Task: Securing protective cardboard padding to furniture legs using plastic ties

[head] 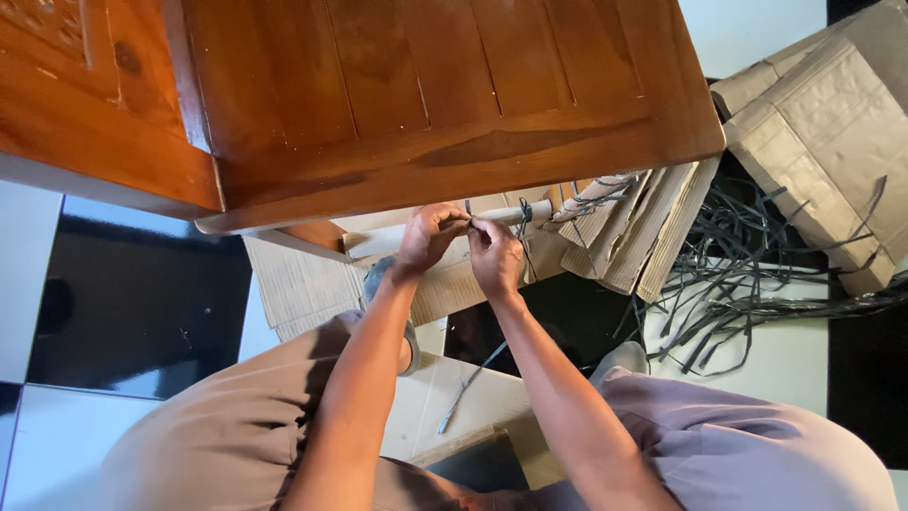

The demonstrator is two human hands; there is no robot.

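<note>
My left hand point(427, 238) and my right hand point(494, 254) meet just under the front edge of a brown wooden table point(454, 104). Both pinch a thin grey strap point(470, 220) wound around a pale wooden rod point(515, 214) that pokes out from below the table. A short loop of the same strap point(525, 227) hangs from the rod to the right of my right hand. Whether the strap is knotted I cannot tell.
Flattened cardboard sheets point(624, 227) lie on the black and white tiled floor point(132, 303) under the table. A folded cardboard box point(823, 132) sits at the right. A tangle of loose grey straps point(738, 293) spreads across the floor beside it. My knees fill the bottom.
</note>
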